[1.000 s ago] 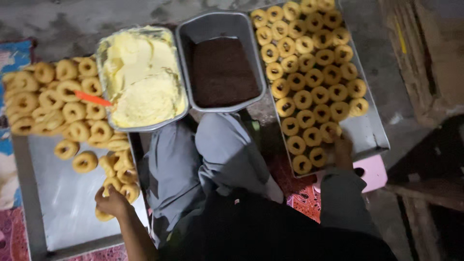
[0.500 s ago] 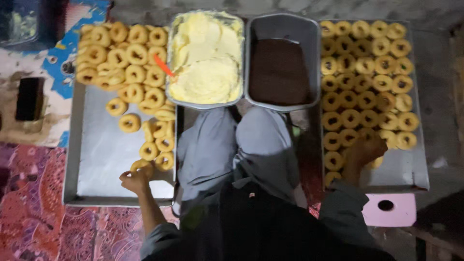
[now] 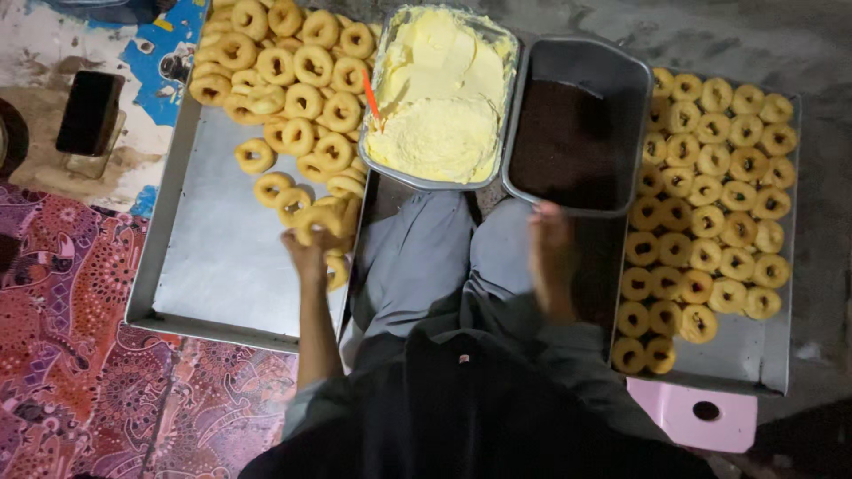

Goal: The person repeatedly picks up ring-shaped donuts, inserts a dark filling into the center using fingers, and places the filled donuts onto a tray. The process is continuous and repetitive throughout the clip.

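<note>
My left hand (image 3: 308,255) is over the right edge of the left metal tray (image 3: 204,266), its fingers closed on a plain ring doughnut (image 3: 316,222) at the near end of the doughnut pile (image 3: 293,80). My right hand (image 3: 550,262) is blurred and lies over my lap, fingertips close to the front rim of the tin of dark brown topping (image 3: 577,58). Whether it holds anything is unclear. Beside that tin stands a tin of pale yellow cream (image 3: 439,98) with an orange-handled tool (image 3: 371,93) stuck in it.
A second metal tray (image 3: 754,355) on the right carries rows of doughnuts (image 3: 719,204). A dark phone (image 3: 89,111) lies on the floor at the left, beside a red patterned mat (image 3: 80,355). A pink plastic piece (image 3: 697,412) sticks out below the right tray.
My left hand has moved from the tray's near edge up to the doughnut pile and holds one. My right hand has left the right tray and swung left toward the dark tin.
</note>
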